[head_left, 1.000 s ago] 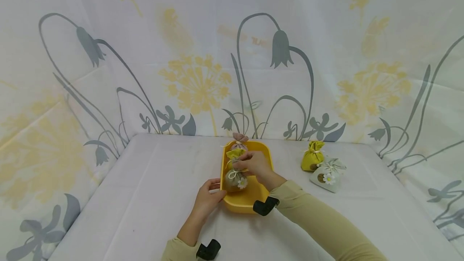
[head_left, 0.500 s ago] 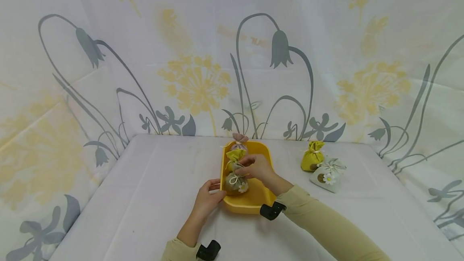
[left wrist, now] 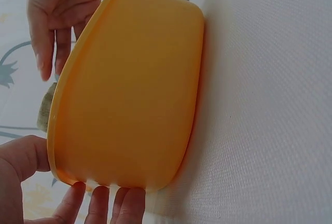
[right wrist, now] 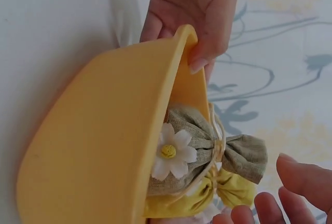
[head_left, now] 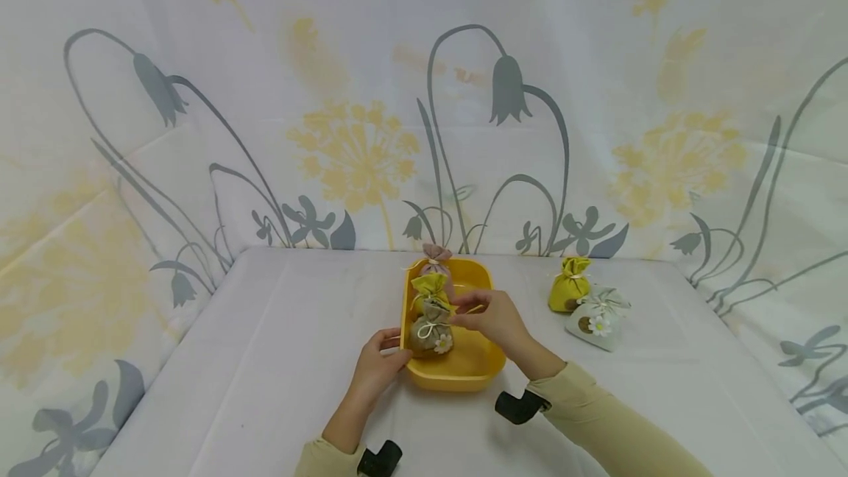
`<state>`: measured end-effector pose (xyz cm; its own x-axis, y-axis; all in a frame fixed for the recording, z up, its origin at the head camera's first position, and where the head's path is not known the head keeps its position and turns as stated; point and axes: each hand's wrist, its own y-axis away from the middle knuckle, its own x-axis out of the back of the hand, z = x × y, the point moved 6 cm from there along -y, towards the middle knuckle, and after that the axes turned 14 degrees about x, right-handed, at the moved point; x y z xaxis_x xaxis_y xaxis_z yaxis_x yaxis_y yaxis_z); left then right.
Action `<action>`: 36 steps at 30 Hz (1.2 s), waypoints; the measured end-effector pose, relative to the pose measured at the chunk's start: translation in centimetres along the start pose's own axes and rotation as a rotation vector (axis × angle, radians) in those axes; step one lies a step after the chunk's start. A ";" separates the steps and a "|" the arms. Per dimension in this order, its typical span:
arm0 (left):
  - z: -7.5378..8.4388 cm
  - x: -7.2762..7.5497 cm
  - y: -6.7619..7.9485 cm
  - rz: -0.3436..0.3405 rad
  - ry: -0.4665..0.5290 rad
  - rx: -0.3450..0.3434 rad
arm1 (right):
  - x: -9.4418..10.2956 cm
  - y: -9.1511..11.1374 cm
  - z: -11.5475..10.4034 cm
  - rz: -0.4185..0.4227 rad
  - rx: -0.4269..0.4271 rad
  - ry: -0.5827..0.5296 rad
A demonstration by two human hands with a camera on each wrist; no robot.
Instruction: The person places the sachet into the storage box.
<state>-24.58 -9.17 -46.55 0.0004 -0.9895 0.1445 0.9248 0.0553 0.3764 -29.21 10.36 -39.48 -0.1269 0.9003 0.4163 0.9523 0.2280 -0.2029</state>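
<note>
A yellow plastic tub [head_left: 473,368] stands on the white table. Inside, along its left wall, sit a pink drawstring pouch [head_left: 437,255] at the back, a yellow pouch [head_left: 430,286] and a grey-green pouch [right wrist: 238,156] with a white flower in front. My left hand [head_left: 379,368] grips the tub's left side, thumb over the rim and fingers against the outer wall [left wrist: 129,94]. My right hand [head_left: 495,321] is over the tub beside the grey-green pouch's gathered top. In the right wrist view its fingers [right wrist: 306,182] are spread apart from that pouch, holding nothing.
On the table to the right are another yellow pouch [head_left: 570,287] and a pale grey pouch [head_left: 606,324] with a white flower, leaning together. A flower-printed cloth [head_left: 371,160] hangs behind the table's back edge.
My right hand has let go of the grey-green pouch's top and drawn back to the right. The pouch has settled upright in the tub. The left hand has kept its grip.
</note>
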 end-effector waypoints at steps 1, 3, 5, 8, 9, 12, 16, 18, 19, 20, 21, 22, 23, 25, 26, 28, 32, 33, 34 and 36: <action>0.0 0.0 0.0 0.000 -0.002 -0.002 | 0.1 0.2 0.0 0.005 0.004 -0.002; -0.1 0.0 0.0 0.001 -0.003 0.000 | 0.4 0.7 -0.1 0.018 0.009 0.010; -0.1 0.0 0.0 -0.002 -0.003 -0.003 | 0.8 1.1 0.0 0.032 0.015 0.033; -0.2 0.0 0.0 -0.002 0.002 -0.003 | 1.3 1.8 0.0 0.057 0.016 0.059; -0.2 0.0 0.0 -0.003 0.003 -0.003 | 1.5 2.0 0.1 0.065 0.011 0.060; -0.2 0.0 0.0 -0.007 0.007 -0.003 | 2.1 2.7 0.2 0.083 -0.002 0.047; -0.1 -0.1 0.1 -0.012 0.010 -0.002 | 2.9 3.4 0.5 0.099 -0.010 0.028; -0.1 -0.1 0.1 -0.009 0.008 -0.001 | 3.3 3.7 0.7 0.102 -0.013 0.019; -0.1 -0.1 0.1 -0.008 0.009 -0.003 | 3.5 3.8 0.8 0.104 -0.014 0.016; -0.1 0.0 0.1 -0.006 0.007 -0.003 | 3.8 3.9 1.0 0.106 -0.016 0.017; 0.0 0.0 0.1 -0.005 0.006 -0.004 | 4.0 4.1 1.1 0.110 -0.020 0.016; 0.0 0.0 0.1 -0.005 0.006 -0.005 | 4.2 4.2 1.3 0.114 -0.023 0.015; 0.0 0.0 0.1 -0.004 0.005 -0.006 | 4.4 4.3 1.4 0.118 -0.030 0.015; 0.0 0.0 0.1 -0.003 0.004 -0.009 | 4.7 4.6 1.7 0.129 -0.038 0.018; 0.0 0.1 0.1 -0.002 0.004 -0.008 | 4.9 4.7 1.8 0.134 -0.040 0.014; -0.1 0.1 0.0 -0.002 0.005 -0.010 | 5.2 4.9 2.0 0.143 -0.040 0.007; -0.3 0.1 -0.1 -0.004 0.005 -0.006 | 5.9 5.2 2.5 0.168 -0.029 -0.012; -0.3 0.1 -0.1 -0.005 0.005 -0.005 | 6.1 5.3 2.7 0.176 -0.029 -0.017; -0.3 0.0 -0.2 -0.007 0.006 -0.004 | 6.3 5.4 2.9 0.183 -0.032 -0.020; -0.3 0.0 -0.1 -0.010 0.007 -0.003 | 6.7 5.5 3.3 0.194 -0.034 -0.024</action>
<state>-24.59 -9.25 -46.89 -0.0058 -0.9909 0.1342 0.9259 0.0454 0.3749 -25.72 18.86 -40.69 0.0534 0.9347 0.3515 0.9683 0.0376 -0.2469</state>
